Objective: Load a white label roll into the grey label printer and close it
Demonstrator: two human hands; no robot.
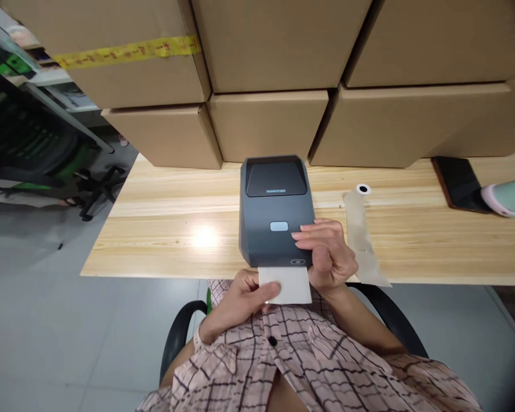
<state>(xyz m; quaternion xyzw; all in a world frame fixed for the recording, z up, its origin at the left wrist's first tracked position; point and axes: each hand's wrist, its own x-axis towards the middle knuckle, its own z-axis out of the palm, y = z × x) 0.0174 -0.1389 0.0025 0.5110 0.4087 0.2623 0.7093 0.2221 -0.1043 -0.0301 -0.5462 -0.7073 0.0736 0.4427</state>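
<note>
A dark grey label printer [268,240] stands at the front edge of the table, with a pale blue button on its top. Out of its front slot comes a white label strip [292,286], hanging past the table's edge. My left hand [253,294] pinches the strip at its left side, thumb on top, the other fingers underneath and mostly hidden. Against the printer's right front corner rests my right hand [329,252], its fingers stretched over the printer's top and nothing visible in them.
Cardboard boxes [268,123] are stacked along the back of the table [167,229]. Right of the printer lie a strip of backing paper [363,246] and a small white ring-shaped roll end [363,189]. Farther right are a phone [455,180] and a green-and-pink cup [512,197].
</note>
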